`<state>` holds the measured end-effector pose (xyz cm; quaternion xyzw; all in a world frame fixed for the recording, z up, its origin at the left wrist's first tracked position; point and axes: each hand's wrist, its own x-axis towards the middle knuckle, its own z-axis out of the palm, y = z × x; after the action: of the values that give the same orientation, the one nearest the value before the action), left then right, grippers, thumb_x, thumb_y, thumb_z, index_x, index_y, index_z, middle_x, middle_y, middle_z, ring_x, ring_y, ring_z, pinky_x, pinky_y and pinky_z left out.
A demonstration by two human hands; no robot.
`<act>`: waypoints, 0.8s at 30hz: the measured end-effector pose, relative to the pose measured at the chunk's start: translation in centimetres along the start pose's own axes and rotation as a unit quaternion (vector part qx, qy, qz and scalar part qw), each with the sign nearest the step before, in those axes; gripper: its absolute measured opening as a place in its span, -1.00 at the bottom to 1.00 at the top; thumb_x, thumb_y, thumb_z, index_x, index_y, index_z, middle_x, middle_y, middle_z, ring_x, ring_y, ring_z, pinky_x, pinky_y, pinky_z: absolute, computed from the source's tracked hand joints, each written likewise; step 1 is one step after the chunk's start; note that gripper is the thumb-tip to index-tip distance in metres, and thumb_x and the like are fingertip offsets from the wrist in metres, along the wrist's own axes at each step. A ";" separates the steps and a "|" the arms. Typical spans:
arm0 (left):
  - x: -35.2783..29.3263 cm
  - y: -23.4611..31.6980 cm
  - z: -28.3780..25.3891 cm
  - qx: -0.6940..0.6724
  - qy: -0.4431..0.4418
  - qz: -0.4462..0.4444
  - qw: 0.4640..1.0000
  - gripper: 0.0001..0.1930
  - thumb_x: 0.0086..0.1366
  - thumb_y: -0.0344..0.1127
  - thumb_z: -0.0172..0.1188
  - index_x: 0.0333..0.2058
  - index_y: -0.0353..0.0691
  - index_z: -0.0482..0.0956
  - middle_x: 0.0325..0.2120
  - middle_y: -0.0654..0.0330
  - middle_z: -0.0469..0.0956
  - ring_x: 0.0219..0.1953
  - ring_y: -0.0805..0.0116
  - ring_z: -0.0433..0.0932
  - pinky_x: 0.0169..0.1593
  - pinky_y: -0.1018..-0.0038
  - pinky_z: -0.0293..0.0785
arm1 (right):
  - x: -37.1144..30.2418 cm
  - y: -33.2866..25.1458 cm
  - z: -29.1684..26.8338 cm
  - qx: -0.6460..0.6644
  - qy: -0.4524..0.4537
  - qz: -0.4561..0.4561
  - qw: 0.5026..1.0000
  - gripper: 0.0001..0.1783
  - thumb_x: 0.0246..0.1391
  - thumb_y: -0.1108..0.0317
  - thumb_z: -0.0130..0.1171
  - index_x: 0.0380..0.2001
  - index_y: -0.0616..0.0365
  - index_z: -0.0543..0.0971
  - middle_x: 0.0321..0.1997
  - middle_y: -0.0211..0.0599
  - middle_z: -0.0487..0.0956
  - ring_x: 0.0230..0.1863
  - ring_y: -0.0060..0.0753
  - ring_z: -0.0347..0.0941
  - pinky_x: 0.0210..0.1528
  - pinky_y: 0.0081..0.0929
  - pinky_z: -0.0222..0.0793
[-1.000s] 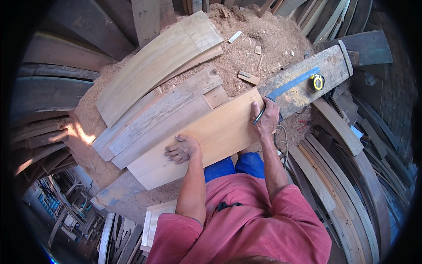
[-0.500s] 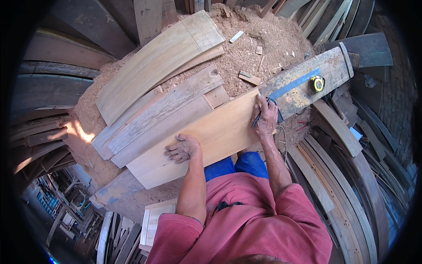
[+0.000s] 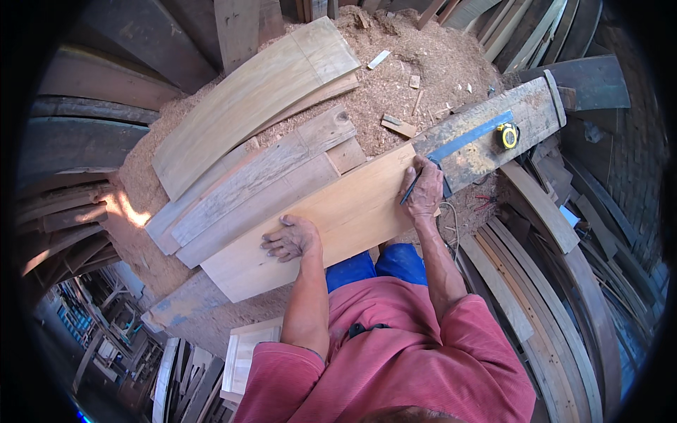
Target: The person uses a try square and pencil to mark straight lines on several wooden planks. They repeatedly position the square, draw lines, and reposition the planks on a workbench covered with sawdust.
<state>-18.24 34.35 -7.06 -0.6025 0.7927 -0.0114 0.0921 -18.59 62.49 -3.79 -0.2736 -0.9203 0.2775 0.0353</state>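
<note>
I see a flat board (image 3: 338, 218) lying across in front of me, my left hand (image 3: 293, 238) resting on its near-left part and my right hand (image 3: 425, 192) on its right end, gripping a pencil (image 3: 410, 189). Behind the board lie weathered planks (image 3: 261, 176), with a curved plank (image 3: 247, 99) and sawdust (image 3: 423, 67) beyond. To the right, a tape measure (image 3: 507, 135) sits on a beam (image 3: 493, 134).

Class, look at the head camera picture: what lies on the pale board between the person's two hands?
Nothing: in the head view the pale board is bare wood from the left hand, pressed flat on it, to the right hand, which holds a pencil.
</note>
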 end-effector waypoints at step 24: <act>0.2 -0.2 0.2 0.002 0.011 0.003 1.000 -0.04 0.47 0.26 -0.13 0.56 -0.38 -0.05 0.61 -0.29 -0.15 0.60 -0.44 -0.09 0.54 -0.35 -0.16 | 0.3 -0.6 -0.1 -0.064 -0.011 0.013 0.998 -0.52 0.36 0.11 0.16 0.27 -0.03 0.55 0.12 -0.13 0.57 0.15 0.03 0.50 0.18 0.00 0.46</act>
<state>-18.04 34.11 -7.28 -0.5998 0.7954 -0.0190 0.0850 -19.15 62.32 -3.43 -0.2842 -0.9329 0.2211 0.0037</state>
